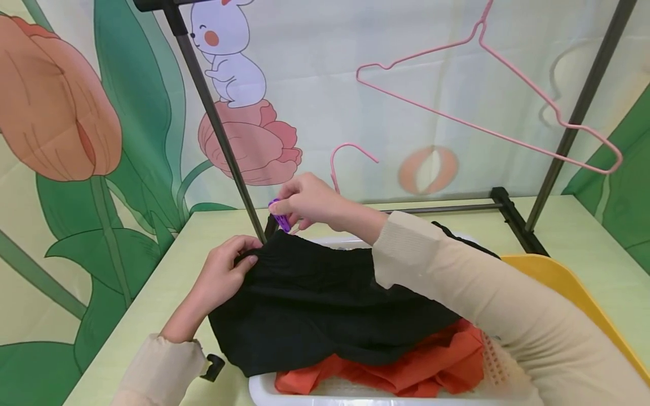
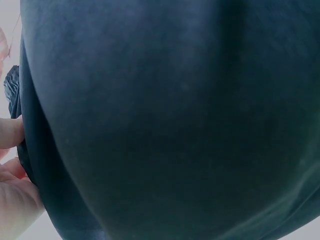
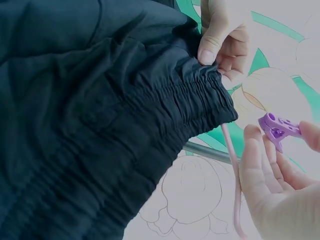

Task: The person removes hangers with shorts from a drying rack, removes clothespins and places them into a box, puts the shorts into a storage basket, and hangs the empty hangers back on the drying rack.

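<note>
Black shorts (image 1: 325, 299) with a gathered elastic waistband (image 3: 165, 110) drape over a white basket (image 1: 315, 399). My left hand (image 1: 223, 270) pinches the waistband near its left corner, thumb on the near side. Just above that corner, my right hand (image 1: 315, 200) holds a purple clothespin (image 1: 280, 215), which stands apart from the cloth in the right wrist view. A pink hanger's hook (image 1: 347, 146) rises behind the right hand, and a pink rod (image 3: 232, 175) emerges at the waistband's corner. Black cloth (image 2: 170, 120) fills most of the left wrist view.
Orange cloth (image 1: 406, 366) lies in the white basket under the shorts. A yellow basket (image 1: 558, 276) stands at the right. Another pink hanger (image 1: 457, 115) hangs above, between the dark rack's posts (image 1: 218, 127). A small black object (image 1: 214, 367) is by the left sleeve.
</note>
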The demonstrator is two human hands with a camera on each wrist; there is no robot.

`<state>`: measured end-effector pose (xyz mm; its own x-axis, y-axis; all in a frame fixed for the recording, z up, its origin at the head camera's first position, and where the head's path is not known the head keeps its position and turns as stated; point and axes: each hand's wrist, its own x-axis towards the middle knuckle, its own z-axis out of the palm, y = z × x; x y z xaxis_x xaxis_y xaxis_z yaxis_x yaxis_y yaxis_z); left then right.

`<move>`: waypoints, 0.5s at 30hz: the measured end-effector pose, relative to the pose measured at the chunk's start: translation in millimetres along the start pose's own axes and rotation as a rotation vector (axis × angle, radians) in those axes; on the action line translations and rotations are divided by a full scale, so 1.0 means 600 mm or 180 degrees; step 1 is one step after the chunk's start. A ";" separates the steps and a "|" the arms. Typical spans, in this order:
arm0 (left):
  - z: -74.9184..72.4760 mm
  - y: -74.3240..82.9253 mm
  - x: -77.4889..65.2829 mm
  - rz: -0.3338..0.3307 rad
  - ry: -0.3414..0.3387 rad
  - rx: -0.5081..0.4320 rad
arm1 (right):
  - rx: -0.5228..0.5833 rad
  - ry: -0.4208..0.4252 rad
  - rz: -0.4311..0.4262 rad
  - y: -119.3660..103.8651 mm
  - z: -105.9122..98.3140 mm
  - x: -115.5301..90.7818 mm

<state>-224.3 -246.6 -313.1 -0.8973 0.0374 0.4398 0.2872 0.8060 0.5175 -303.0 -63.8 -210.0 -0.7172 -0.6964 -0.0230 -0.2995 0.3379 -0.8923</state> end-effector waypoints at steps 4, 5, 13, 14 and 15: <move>0.000 -0.001 0.000 -0.0031 -0.0010 -0.0005 | 0.0042 -0.0031 -0.0020 0.005 -0.007 -0.008; 0.000 -0.001 0.000 -0.0037 -0.0012 -0.0007 | 0.0060 -0.0034 -0.0023 0.007 -0.009 -0.010; 0.001 0.000 0.000 -0.0053 -0.0017 -0.0021 | 0.0085 -0.0131 -0.0074 0.019 -0.027 -0.036; 0.001 0.001 0.000 -0.0052 -0.0018 -0.0019 | 0.0086 -0.0143 -0.0075 0.020 -0.029 -0.039; 0.001 0.001 0.000 -0.0052 -0.0018 -0.0019 | 0.0095 -0.0150 -0.0069 0.023 -0.031 -0.042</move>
<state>-224.6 -245.9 -313.3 -0.9038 0.0277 0.4271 0.2746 0.8031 0.5288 -300.5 -29.8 -213.1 -0.6802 -0.7326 -0.0242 -0.2952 0.3040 -0.9058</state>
